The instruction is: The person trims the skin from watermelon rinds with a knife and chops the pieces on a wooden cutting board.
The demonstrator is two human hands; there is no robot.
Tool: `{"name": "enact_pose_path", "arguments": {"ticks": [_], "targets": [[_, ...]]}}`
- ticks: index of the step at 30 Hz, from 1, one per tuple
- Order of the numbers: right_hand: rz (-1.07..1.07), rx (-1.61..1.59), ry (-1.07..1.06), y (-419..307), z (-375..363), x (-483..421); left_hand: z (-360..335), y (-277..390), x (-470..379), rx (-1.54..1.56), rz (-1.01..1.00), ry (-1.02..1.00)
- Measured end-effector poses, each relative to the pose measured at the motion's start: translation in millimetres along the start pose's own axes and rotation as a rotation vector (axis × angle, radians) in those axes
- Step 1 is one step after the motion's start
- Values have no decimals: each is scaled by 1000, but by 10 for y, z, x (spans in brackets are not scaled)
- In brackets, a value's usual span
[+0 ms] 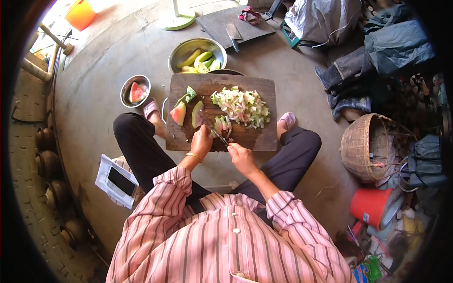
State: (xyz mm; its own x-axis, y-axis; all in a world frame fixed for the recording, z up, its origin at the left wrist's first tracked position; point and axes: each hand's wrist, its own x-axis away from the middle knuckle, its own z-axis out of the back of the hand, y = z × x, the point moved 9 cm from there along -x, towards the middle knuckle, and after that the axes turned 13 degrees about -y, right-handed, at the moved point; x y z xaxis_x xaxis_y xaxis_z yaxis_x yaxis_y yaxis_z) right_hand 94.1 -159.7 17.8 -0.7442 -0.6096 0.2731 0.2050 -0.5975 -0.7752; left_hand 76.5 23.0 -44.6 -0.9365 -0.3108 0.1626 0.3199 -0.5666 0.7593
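Note:
A worn wooden cutting board lies before me at knee height. My right hand grips the handle of a knife, whose blade points up and left across the board. Curled fingers of my left hand press on watermelon rind beside the blade, mostly hidden by the hand. Just beyond those fingertips lies a curved piece of watermelon rind. A wedge with red flesh and a green leafy piece lie further left. Diced rind is heaped on the right, with a small cut cluster near the knife.
Behind the board stands a metal basin of yellow-green cucumbers or gourds. A cleaver rests on a dark slab. At left are a bowl with watermelon and a phone. A wicker basket and red bucket stand right.

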Motion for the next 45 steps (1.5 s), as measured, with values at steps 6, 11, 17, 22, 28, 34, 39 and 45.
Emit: {"name": "enact_pose_path", "arguments": {"ticks": [6, 11, 17, 22, 28, 34, 39, 45], "targets": [[4, -93, -65, -39, 58, 119, -79, -252, -31, 93, 12, -68], [-24, 24, -43, -112, 31, 50, -162, -374, -57, 171, 96, -99], [-22, -114, -108, -27, 51, 137, -62, -286, 8, 285, 247, -142], [-21, -11, -52, 19, 43, 104, -55, -183, 15, 299, 260, -160], [-40, -114, -127, -6, 71, 175, -60, -217, 24, 308, 282, -198], [-34, -81, -79, 53, 0, 107, -69, -194, 27, 304, 251, -189], [-23, -142, -117, 60, 75, 93, 30, -128, 70, 414, 273, -237], [-20, -115, -390, 8, 287, 228, 640, -372, -6, 130, 173, 3]]}}
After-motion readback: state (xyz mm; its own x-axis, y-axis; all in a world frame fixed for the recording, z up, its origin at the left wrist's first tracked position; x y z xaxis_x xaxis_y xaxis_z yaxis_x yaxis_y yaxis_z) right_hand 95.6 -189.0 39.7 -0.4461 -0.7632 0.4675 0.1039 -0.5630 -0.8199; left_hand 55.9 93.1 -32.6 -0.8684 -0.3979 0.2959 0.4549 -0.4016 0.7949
